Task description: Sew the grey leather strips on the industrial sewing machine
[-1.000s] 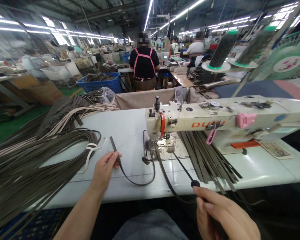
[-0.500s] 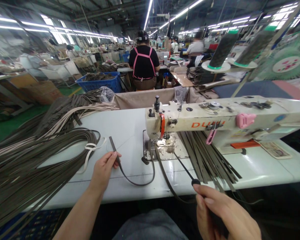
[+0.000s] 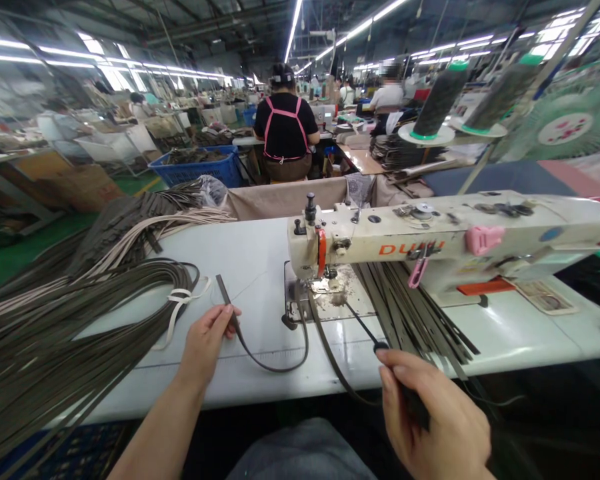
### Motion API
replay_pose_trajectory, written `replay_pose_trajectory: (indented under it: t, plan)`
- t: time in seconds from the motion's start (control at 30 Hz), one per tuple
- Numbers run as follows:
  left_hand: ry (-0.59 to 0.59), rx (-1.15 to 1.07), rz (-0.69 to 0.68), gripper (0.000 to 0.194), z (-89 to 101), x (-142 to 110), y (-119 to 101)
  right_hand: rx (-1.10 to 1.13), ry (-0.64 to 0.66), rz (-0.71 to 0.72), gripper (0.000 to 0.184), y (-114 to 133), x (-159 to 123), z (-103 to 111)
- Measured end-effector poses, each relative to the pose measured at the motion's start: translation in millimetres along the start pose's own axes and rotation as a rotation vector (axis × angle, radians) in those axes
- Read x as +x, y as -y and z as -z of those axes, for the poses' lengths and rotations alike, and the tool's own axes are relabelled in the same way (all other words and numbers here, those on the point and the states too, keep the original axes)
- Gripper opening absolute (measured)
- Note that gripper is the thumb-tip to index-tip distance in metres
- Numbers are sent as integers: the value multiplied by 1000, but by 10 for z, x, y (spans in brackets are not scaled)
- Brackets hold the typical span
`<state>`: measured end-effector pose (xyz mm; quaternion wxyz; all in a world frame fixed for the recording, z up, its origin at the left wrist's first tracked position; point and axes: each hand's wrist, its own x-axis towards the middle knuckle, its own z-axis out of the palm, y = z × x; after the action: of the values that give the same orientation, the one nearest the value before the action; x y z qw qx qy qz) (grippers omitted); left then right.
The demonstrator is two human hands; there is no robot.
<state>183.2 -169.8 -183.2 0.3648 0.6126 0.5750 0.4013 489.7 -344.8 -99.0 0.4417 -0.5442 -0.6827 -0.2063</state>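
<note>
My left hand (image 3: 210,343) pinches one end of a dark grey-brown strap (image 3: 260,363) just above the white table. From there the strap curves down and back up to the sewing machine (image 3: 370,233), near its needle area. Another length of strap runs from the presser foot down over the table's front edge. My right hand (image 3: 430,407) is closed around the dark handle of a thin-shafted screwdriver (image 3: 363,321). Its shaft points up and left, with the tip at the worn metal bed plate (image 3: 353,293). Most of the handle is hidden by my fingers.
A bundle of dark straps (image 3: 105,320), tied with a white band (image 3: 180,295), covers the table's left side. More cut straps (image 3: 415,307) lie under the machine arm. Thread cones (image 3: 440,100) and a fan (image 3: 570,127) stand right. A person (image 3: 285,127) sits ahead.
My right hand has moved up and left with the screwdriver, and less of its shaft shows. My left hand still holds the strap end. The whole view has shifted slightly.
</note>
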Motion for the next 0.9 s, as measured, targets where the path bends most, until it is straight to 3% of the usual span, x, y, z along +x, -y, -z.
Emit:
replay_pose_trajectory:
  t: [0.3, 0.4, 0.5, 0.57, 0.73, 0.9]
  plan:
    - [13, 4, -13, 46, 11, 11, 34, -27, 19, -4, 10, 32, 4, 32]
    - [11, 0, -9, 46, 7, 4, 30, -18, -41, 35, 11, 62, -10, 72]
    - [5, 0, -10, 48, 7, 0, 22, -88, -63, 62, 12, -62, -35, -32]
    - [-1, 5, -18, 48, 9, 1, 25, -190, 14, 62, 11, -245, -67, -190]
    - [9, -25, -16, 49, 7, 6, 57, -273, 316, 14, 29, -676, -232, -552]
    - [12, -26, -14, 48, 8, 7, 63, -310, 469, 11, 26, -658, -326, -628]
